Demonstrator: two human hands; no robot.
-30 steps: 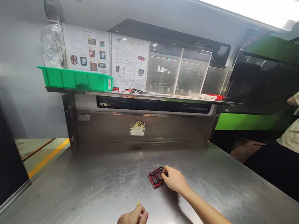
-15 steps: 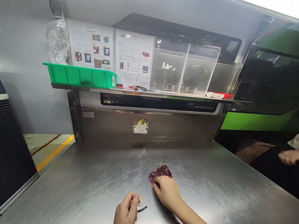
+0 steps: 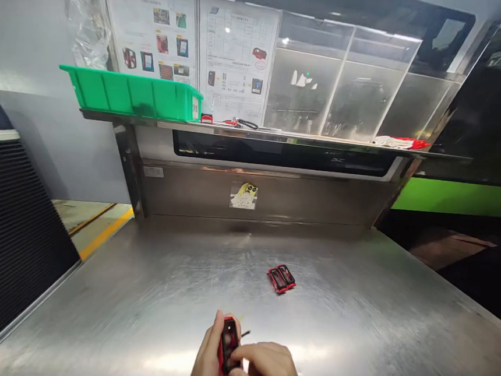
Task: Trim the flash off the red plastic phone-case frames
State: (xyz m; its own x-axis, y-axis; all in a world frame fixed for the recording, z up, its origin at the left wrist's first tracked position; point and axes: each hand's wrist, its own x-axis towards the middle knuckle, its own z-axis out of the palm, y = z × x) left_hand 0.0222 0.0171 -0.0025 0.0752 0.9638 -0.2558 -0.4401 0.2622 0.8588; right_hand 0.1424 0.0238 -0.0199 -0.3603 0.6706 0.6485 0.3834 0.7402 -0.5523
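A small red and black rectangular plastic frame stands roughly upright in my left hand, whose fingers are wrapped round it from the left and behind. The fingers of my right hand are bent and pinch at its lower right edge. Past the frame, a thin dark-tipped strip and a bit of yellow stick out from behind my left fingers; what they belong to is hidden. Farther up the metal table, two more red and black frames lie side by side, apart from both hands.
The steel table ends at a back panel holding a small bag of yellow and white labels. On the shelf above are a green bin, a small red part, a tool with a black cord and a red and white cloth.
My right hand has brought one frame from the group of three back to my left hand, which now holds it. Two frames stay behind. The view has tilted down and closer.
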